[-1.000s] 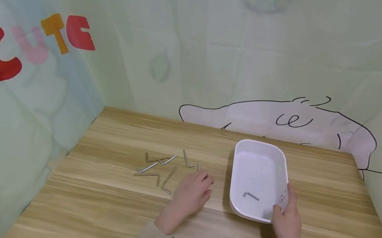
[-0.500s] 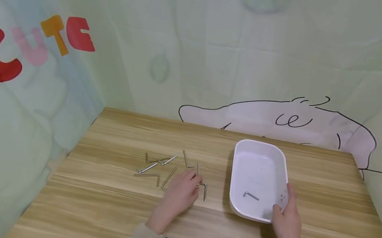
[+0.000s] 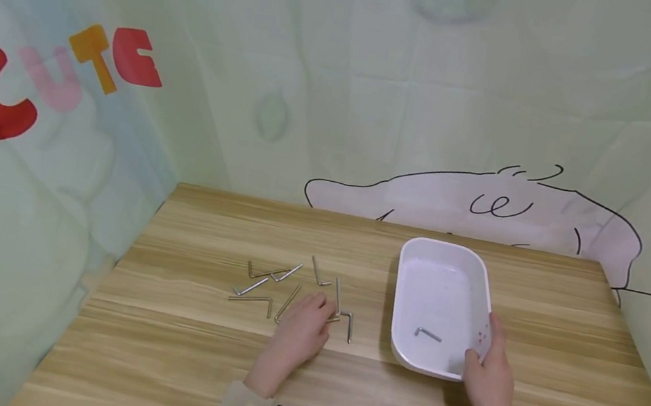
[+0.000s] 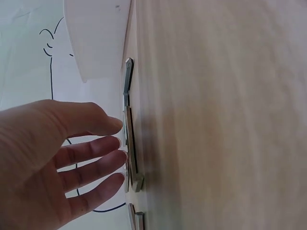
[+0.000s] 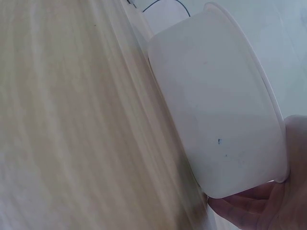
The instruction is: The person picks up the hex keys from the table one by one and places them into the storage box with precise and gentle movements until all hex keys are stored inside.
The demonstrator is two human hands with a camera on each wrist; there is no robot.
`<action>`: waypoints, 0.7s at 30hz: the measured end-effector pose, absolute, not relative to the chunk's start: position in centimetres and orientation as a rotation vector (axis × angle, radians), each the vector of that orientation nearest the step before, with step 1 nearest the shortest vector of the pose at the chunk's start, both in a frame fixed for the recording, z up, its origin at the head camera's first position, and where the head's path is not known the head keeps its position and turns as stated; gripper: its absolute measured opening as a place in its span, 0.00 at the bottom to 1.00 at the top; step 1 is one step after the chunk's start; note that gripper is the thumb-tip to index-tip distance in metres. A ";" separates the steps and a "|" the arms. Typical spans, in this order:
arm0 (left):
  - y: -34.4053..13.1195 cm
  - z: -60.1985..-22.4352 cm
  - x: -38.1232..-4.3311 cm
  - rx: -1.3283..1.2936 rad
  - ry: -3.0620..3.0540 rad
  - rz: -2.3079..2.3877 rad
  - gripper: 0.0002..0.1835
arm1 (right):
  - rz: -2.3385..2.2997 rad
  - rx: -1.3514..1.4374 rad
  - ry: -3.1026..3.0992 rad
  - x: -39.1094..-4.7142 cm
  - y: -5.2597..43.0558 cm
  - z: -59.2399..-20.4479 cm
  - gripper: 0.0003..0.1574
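Several L-shaped hex keys lie on the wooden table. My left hand (image 3: 301,326) is low over them, and one hex key (image 4: 131,143) lies right at its fingertips in the left wrist view. The thumb and fingers are apart and relaxed, with nothing pinched between them. Part of that key is hidden under the hand in the head view. Just right of the hand lies another hex key (image 3: 350,327). My right hand (image 3: 489,378) grips the near right corner of a white plastic tub (image 3: 402,299), thumb over the rim. Inside the tub lies a single hex key (image 3: 429,334).
Left of my left hand are more hex keys, among them one crossing pair (image 3: 288,272) and one bent key (image 3: 254,299). The wooden table (image 3: 181,364) ends at a printed curtain (image 3: 255,80) at the back and left.
My left hand has moved left and slightly toward me, uncovering the hex keys on its right that it hid before. The right hand and tub have stayed put.
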State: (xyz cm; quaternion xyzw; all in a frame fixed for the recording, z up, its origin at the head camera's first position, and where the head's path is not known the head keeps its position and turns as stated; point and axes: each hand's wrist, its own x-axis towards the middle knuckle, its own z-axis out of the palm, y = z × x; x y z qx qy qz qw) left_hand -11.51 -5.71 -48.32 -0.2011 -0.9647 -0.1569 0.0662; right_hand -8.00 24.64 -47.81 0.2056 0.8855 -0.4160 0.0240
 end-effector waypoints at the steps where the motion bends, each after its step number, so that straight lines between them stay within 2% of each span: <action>1: -5.7 -48.4 -11.5 -0.604 -2.914 -0.476 0.12 | -1.288 0.637 2.738 -8.0 24.6 -47.8 0.48; 21: -5.8 -48.4 -12.3 -0.616 -2.984 -0.438 0.11 | -1.285 0.636 2.749 -7.9 24.6 -47.6 0.48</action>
